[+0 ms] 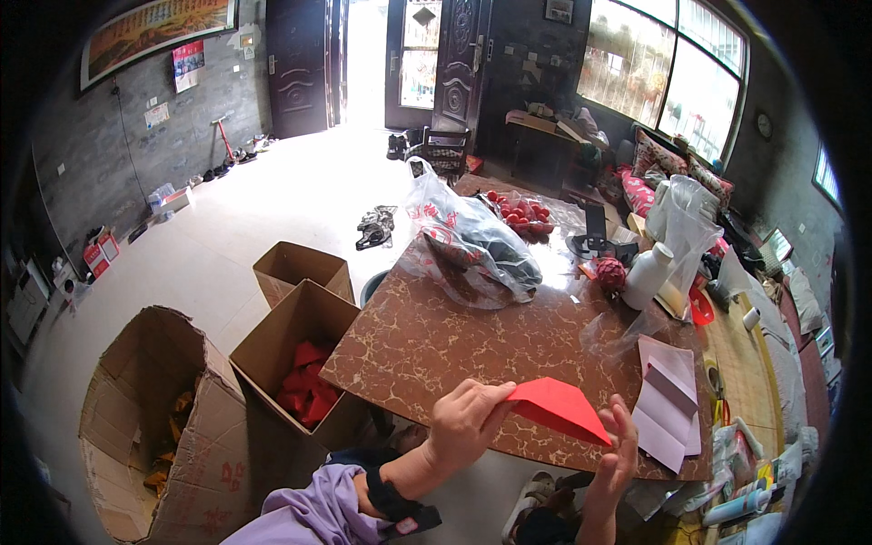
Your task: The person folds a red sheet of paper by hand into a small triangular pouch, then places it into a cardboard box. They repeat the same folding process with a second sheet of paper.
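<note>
A folded piece of red paper (560,411) is held over the near edge of the brown marble-patterned table (409,340). My left hand (470,417) pinches its left corner between thumb and fingers. At the paper's right tip is my right hand (616,443), its fingers apart and raised; whether they touch the tip I cannot tell. Right of this hand, sheets of pale pink paper (667,409) lie on the table, one of them creased. Red folded pieces (306,385) fill part of an open cardboard box (272,340) at the table's left.
A larger torn carton (163,422) holding gold-coloured pieces (163,470) stands at the left, and another box (300,269) behind. On the table are a filled plastic bag (470,238), red fruit (521,211), a dragon fruit (610,274) and a white bottle (647,276). Scissors (714,378) lie at the right.
</note>
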`<act>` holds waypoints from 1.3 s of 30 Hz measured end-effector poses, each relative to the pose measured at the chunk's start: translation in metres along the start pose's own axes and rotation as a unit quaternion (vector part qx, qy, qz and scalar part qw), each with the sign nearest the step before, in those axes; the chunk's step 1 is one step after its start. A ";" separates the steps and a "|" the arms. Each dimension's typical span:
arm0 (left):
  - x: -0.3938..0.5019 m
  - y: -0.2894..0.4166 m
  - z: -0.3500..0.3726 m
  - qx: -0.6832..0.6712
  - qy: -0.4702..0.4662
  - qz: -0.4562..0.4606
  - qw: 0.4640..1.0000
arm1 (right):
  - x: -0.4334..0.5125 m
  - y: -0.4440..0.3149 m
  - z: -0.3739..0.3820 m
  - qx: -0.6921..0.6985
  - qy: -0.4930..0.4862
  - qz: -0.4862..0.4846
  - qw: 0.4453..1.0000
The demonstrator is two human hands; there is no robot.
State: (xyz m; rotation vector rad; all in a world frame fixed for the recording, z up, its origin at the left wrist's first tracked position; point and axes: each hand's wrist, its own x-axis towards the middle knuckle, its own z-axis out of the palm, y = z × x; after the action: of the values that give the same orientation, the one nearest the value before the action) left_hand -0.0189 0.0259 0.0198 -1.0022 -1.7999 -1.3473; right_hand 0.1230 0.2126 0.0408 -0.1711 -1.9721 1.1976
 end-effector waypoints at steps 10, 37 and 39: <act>-0.007 0.014 0.010 0.037 -0.014 0.069 0.997 | -0.002 -0.008 -0.002 -0.421 0.024 -0.182 0.888; -0.014 0.015 0.020 -0.018 -0.041 0.052 0.998 | 0.000 0.003 -0.002 -0.410 0.037 -0.117 0.904; -0.012 0.014 0.019 -0.061 -0.026 0.000 0.998 | 0.001 0.006 -0.006 -0.404 0.033 -0.098 0.909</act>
State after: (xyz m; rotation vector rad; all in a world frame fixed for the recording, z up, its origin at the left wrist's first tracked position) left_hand -0.0017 0.0449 0.0115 -1.1116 -1.7713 -1.4587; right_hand 0.1252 0.2202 0.0381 -0.4111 -2.2519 0.1873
